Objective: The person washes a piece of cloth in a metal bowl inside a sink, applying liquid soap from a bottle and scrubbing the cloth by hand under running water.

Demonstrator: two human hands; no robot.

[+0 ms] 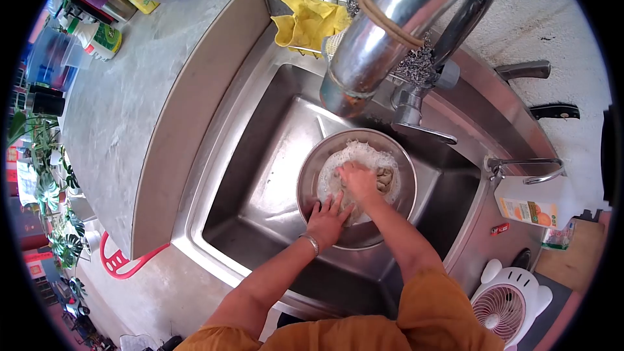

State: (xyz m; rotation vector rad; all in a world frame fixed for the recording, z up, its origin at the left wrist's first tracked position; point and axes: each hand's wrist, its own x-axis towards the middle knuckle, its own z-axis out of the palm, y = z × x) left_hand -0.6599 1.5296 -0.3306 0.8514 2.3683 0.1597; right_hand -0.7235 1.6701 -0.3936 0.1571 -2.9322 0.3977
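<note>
The fingers of the right hand [359,181] bend into foam [356,149]; I cannot tell whether they grip anything. Those of the left hand [327,222] are spread at the foam's edge. Pale pieces [386,183] lie beside the right hand, inside the bowl [407,185]. The bowl stands in the sink [260,198], near the tap [380,39]. A yellow cloth [302,16] lies at the sink's far corner.

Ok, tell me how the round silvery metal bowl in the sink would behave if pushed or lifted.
The round silvery metal bowl is probably stiff, judging by its smooth, even rim. Pushed, it may slide, since the shiny metal sink looks smooth. Tilted while lifted, it might spill, as pale, wet-looking contents lie inside.
</note>
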